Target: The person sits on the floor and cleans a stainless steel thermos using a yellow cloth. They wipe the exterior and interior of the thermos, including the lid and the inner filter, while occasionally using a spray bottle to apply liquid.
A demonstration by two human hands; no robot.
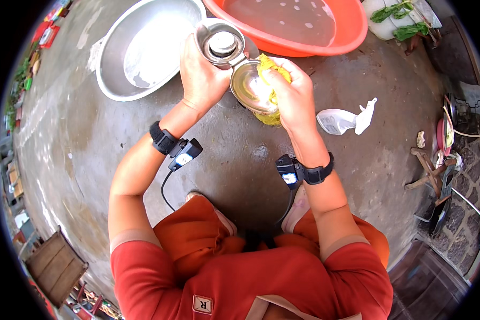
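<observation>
My left hand [204,76] grips a metal vessel [220,42], seen from above, with a round cap or knob inside its rim. Joined to it by a hinge is a round metal lid [254,86], swung out to the right. My right hand [294,86] holds a yellow mesh cloth [269,72] pinched over the lid's right edge; part of the cloth hangs below the lid. The fingers of my left hand are partly hidden behind the vessel. To the right of my right hand, a white spray bottle [340,120] lies on the wet concrete floor.
A metal basin [114,72] stands at the upper left. Beside it is an orange plastic tub [344,40] of cloudy water. Leafy greens [410,31] lie on a white surface at the upper right. A wooden stool [430,172] is at the right, a wooden board [56,268] at the lower left.
</observation>
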